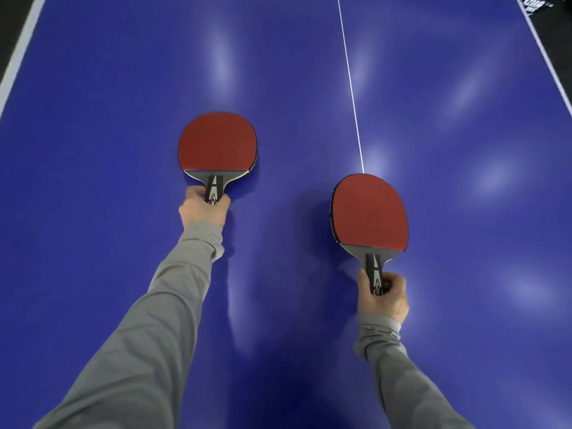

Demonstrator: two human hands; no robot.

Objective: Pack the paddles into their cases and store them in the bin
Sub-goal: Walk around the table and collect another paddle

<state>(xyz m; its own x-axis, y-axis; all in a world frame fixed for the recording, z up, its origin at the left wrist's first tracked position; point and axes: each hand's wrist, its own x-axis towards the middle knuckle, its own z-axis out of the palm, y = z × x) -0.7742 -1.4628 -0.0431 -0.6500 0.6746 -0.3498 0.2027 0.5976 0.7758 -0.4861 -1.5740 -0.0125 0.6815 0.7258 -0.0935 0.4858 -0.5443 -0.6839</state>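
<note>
Two red-faced paddles with black and grey handles lie over the blue table-tennis table (123,103). My left hand (202,209) grips the handle of the left paddle (216,142), whose blade points away from me. The right paddle (370,212) sits nearer to me, and my right hand (383,295) grips its handle. Its blade tip reaches the white centre line (349,78). Whether the blades rest on the table or hover just above it, I cannot tell. No case or bin is in view.
White edge lines mark the table's left side (18,54) and right side (548,63). A dark object with white print (535,4) lies beyond the far right corner. Grey sleeves cover both my forearms.
</note>
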